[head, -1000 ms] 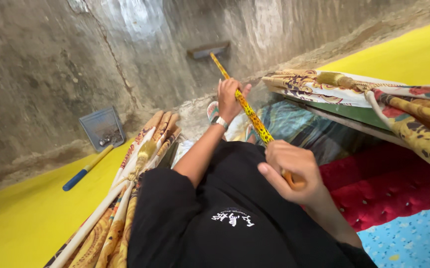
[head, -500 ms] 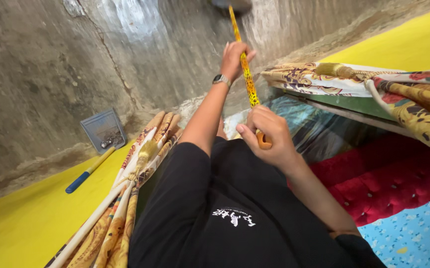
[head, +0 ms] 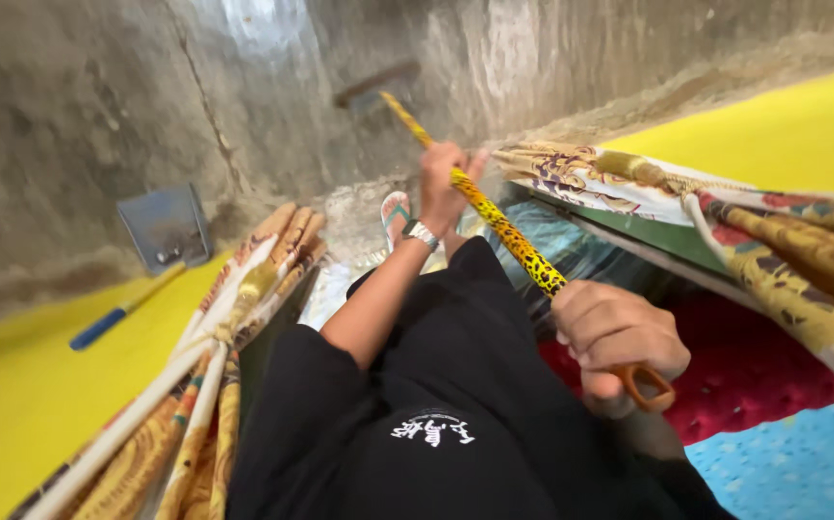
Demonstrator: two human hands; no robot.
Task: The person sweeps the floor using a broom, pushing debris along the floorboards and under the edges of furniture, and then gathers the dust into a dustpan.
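A long stick [head: 505, 229] with a yellow and black spotted pattern runs from the lower right up toward the grey floor, where a dark flat head [head: 374, 84] sits at its far end. My left hand [head: 444, 181], with a wristwatch, grips the stick partway along. My right hand [head: 619, 337] is closed around the near end, just above an orange loop. Both arms reach over my black clothing [head: 436, 385].
A grey dustpan with a yellow and blue handle [head: 162, 226] lies on the floor at left. Tied patterned curtains [head: 234, 318] hang at left, another one [head: 763, 231] at right. Yellow wall [head: 22, 385], red cushion [head: 763, 376], a sandalled foot [head: 396, 214].
The stick has been pulled back toward me: my right hand moved down and right, my left hand came lower, and the dark head is back in view on the floor.
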